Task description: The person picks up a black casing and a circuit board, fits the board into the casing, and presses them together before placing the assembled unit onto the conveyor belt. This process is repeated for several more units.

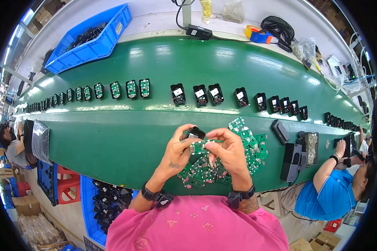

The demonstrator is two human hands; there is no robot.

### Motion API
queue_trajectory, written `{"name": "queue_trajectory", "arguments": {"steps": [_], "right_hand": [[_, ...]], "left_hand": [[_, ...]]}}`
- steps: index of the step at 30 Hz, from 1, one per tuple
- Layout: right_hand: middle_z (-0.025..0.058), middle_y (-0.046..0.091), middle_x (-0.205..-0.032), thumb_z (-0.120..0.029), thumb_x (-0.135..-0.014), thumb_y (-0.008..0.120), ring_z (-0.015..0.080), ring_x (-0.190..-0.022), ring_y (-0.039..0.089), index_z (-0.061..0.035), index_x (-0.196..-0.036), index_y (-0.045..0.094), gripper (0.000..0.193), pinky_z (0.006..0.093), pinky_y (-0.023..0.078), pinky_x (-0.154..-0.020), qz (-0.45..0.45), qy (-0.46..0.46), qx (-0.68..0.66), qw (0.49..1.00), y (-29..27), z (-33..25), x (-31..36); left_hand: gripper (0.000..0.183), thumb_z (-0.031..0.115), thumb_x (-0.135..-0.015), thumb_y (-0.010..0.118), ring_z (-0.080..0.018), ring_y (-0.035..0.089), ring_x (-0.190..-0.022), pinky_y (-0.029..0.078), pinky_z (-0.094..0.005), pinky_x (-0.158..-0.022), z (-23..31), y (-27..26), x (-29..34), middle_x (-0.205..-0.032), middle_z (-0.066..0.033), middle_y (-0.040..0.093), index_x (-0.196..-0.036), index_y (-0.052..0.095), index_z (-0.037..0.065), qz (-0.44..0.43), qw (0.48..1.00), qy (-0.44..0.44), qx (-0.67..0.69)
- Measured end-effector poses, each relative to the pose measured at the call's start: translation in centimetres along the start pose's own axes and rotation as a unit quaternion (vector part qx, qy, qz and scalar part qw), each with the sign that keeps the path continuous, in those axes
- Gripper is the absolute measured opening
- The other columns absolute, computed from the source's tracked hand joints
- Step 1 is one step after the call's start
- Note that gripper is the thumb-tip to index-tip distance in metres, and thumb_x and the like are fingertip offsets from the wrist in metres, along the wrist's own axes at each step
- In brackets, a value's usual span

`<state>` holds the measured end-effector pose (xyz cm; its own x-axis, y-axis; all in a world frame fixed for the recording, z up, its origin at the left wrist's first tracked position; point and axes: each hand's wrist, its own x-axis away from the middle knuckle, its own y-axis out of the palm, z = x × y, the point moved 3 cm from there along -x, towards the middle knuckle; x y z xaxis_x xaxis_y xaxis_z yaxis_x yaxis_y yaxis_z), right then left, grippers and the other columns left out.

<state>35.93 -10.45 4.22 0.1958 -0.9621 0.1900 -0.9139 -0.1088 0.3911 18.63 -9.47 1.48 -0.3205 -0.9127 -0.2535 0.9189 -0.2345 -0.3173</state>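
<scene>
My left hand (174,152) is closed round a small black plastic housing (196,132), its thumb by the left end of a green circuit board (198,147). Thumb and fingers of my right hand (231,151) pinch that board near its right end. The board lies just in front of the housing; whether the two touch, I cannot tell. Below and right of my hands spreads a loose heap of green circuit boards (255,151), partly covered by my right hand.
Beyond my hands runs a row of black housings, some with green boards (131,89), others with white-topped parts (216,93). A blue crate (86,39) stands far left, another blue bin (88,209) below. At right are a black device (290,162), a tray of small metal parts (311,148) and a co-worker (331,196).
</scene>
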Motion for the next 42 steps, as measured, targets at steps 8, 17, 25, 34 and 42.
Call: {"name": "queue_trajectory", "arguments": {"steps": [8, 17, 25, 34, 42], "right_hand": [[0.0048, 0.063, -0.086, -0.002, -0.093, 0.067, 0.0103, -0.063, 0.065, 0.0043, -0.114, 0.061, 0.022, 0.0221, 0.053, -0.054, -0.010, -0.023, 0.028, 0.999, -0.8, 0.8, -0.3], [0.0056, 0.061, -0.094, -0.003, -0.094, 0.064, 0.0111, -0.069, 0.068, 0.0046, -0.119, 0.061, 0.026, 0.0215, 0.054, -0.057, 0.020, -0.019, 0.066, 0.997, -1.5, 1.3, -0.2], [0.0059, 0.057, -0.091, 0.005, -0.090, 0.065, 0.0124, -0.064, 0.066, 0.0053, -0.126, 0.052, 0.039, 0.0227, 0.053, -0.054, 0.062, -0.027, 0.045, 0.997, -1.4, 1.6, -0.2], [0.0117, 0.058, -0.112, -0.004, -0.081, 0.074, 0.0202, -0.100, 0.062, -0.0025, -0.113, 0.066, 0.033, 0.0324, 0.053, -0.077, 0.142, -0.243, 0.380, 0.881, -1.3, 0.3, 0.4], [0.0131, 0.056, -0.128, -0.012, -0.084, 0.073, 0.0268, -0.120, 0.051, -0.0047, -0.097, 0.075, 0.015, 0.0401, 0.043, -0.099, 0.084, -0.213, 0.338, 0.913, -1.5, 0.7, 0.2]], "left_hand": [[0.032, -0.009, -0.080, 0.060, -0.0219, 0.064, -0.086, 0.053, -0.0336, -0.076, 0.0, 0.5, 0.0, -0.133, -0.0143, 0.051, -0.108, 0.070, 0.003, -0.001, 1.000, -0.020, -0.002], [0.030, -0.003, -0.082, 0.065, -0.0233, 0.064, -0.089, 0.052, -0.0330, -0.077, 0.5, 0.7, -0.2, -0.133, -0.0147, 0.052, -0.110, 0.072, 0.006, 0.000, 1.000, -0.011, -0.009], [0.074, 0.003, -0.086, 0.067, -0.0201, 0.055, -0.120, 0.047, -0.0326, -0.101, 0.2, 1.4, -0.2, -0.140, -0.0154, 0.048, -0.152, 0.033, 0.003, -0.011, 0.966, -0.126, 0.223], [0.057, -0.002, -0.089, 0.063, -0.0148, 0.060, -0.109, 0.054, -0.0288, -0.090, 0.2, 1.9, -0.4, -0.131, -0.0122, 0.056, -0.144, 0.046, 0.001, -0.006, 0.938, -0.195, 0.286], [0.052, -0.001, -0.091, 0.063, -0.0132, 0.065, -0.096, 0.057, -0.0256, -0.081, 1.2, 3.1, -0.6, -0.127, -0.0134, 0.060, -0.141, 0.050, -0.001, -0.027, 0.944, -0.181, 0.275]]}}
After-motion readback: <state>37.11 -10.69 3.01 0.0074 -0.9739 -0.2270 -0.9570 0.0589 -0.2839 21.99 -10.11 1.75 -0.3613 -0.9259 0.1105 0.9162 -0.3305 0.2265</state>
